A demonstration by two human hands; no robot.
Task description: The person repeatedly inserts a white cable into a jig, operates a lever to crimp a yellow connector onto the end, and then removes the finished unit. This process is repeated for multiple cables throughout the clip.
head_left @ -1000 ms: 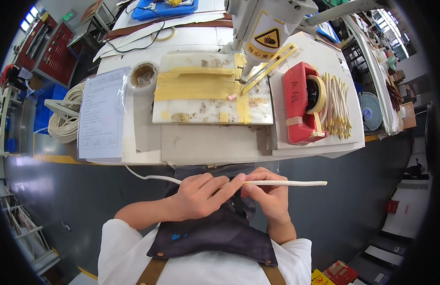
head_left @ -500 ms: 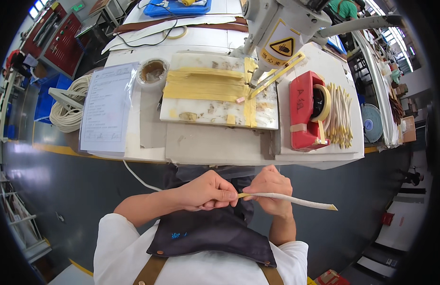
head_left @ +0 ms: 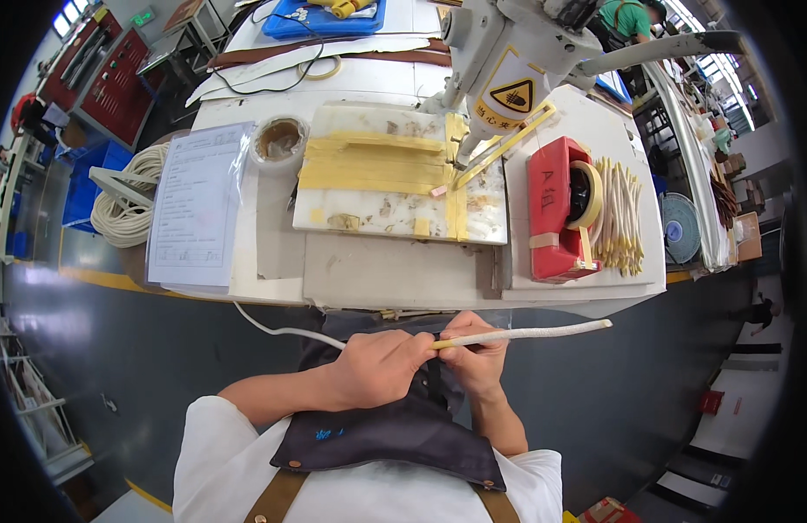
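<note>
A white cord (head_left: 543, 333) runs through both my hands, in front of the table's near edge. Yellow tape (head_left: 444, 343) is wrapped round it in the short stretch between them. My left hand (head_left: 381, 366) is closed round the cord, thumb against the taped part. Close beside it, my right hand (head_left: 475, 353) pinches the cord at the tape, its fingertips partly hidden. The cord's free end sticks out past my right hand, pointing right and slightly up. From my left hand the rest of the cord trails left toward the table edge.
On the table lie a white board with yellow tape strips (head_left: 368, 166), a red tape dispenser (head_left: 553, 209), a bundle of yellow-tipped cord pieces (head_left: 619, 218), a tape roll (head_left: 279, 141) and a printed sheet (head_left: 198, 209). A press machine (head_left: 512, 78) overhangs the board. Coiled cord (head_left: 129, 205) lies left.
My hands have drawn closer together, the right one shifting left. The cord's free end has swung from drooping to slightly raised. More of the trailing cord shows at the left.
</note>
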